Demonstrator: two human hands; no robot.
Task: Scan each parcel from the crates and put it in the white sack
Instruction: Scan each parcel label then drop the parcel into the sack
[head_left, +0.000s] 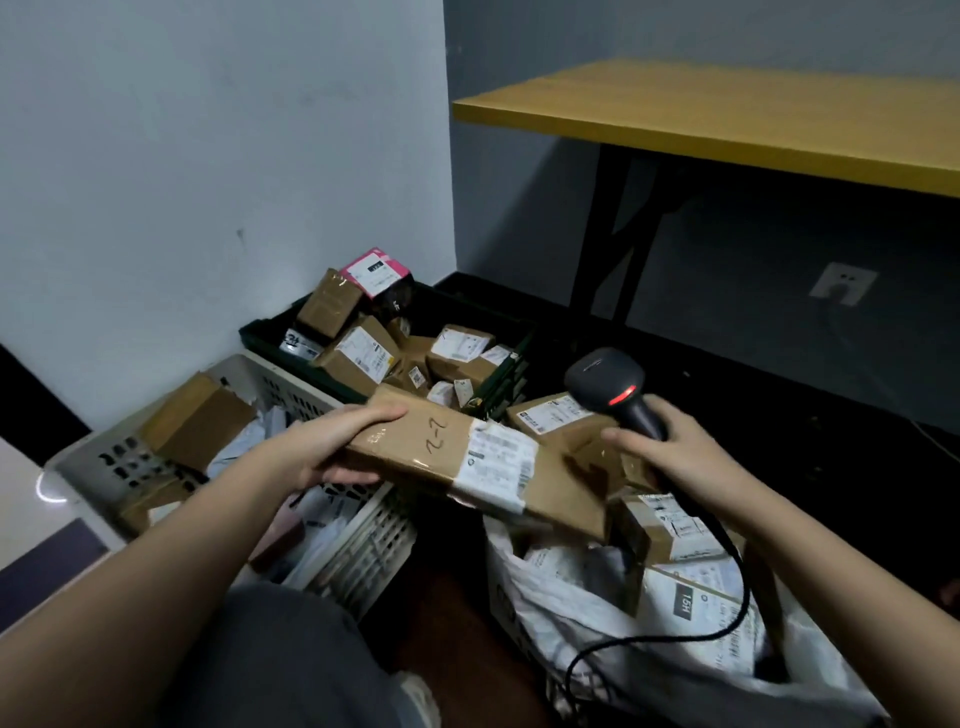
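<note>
A long flat cardboard parcel (441, 447) with a white label and "2-2" written on it is held over the gap between the crates and the white sack (597, 623). My left hand (332, 441) grips its left end, thumb on top. My right hand (670, 457) holds a black barcode scanner (613, 389) by its handle, its red light lit, with fingers touching the parcel's right end. The sack at lower right holds several boxes. A white crate (93, 457) and a dark green crate (260, 332) hold more parcels.
A yellow-topped table (727, 119) on black legs stands at the back right, above a wall socket (841, 283). The scanner's black cable (649, 644) loops over the sack. My knee in grey trousers (291, 660) is at the bottom. Walls close off the left.
</note>
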